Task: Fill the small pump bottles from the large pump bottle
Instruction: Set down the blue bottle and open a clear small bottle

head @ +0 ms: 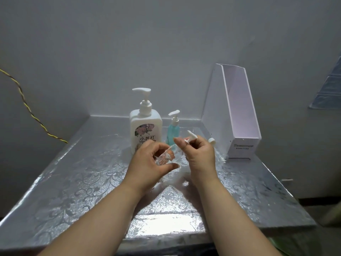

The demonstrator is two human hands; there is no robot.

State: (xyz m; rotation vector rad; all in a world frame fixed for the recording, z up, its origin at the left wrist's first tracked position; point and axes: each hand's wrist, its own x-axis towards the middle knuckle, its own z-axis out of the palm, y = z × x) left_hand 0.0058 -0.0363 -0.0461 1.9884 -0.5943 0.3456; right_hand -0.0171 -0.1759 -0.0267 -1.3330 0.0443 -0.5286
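Note:
The large white pump bottle point(145, 124) with a flower label stands at the back of the table. Just right of it stands a small pump bottle point(173, 131) holding blue liquid. My left hand point(149, 167) grips a small clear bottle point(165, 157) with an orange print, tilted above the table. My right hand point(198, 154) pinches a white pump head point(191, 136) close to that bottle's neck. Another white pump head point(212, 140) shows just behind my right hand; what it belongs to is hidden.
A white file holder point(238, 115) stands at the back right, close to my right hand. The table point(73, 182) is covered in silver patterned foil. A yellow cable point(27, 109) runs down the left wall.

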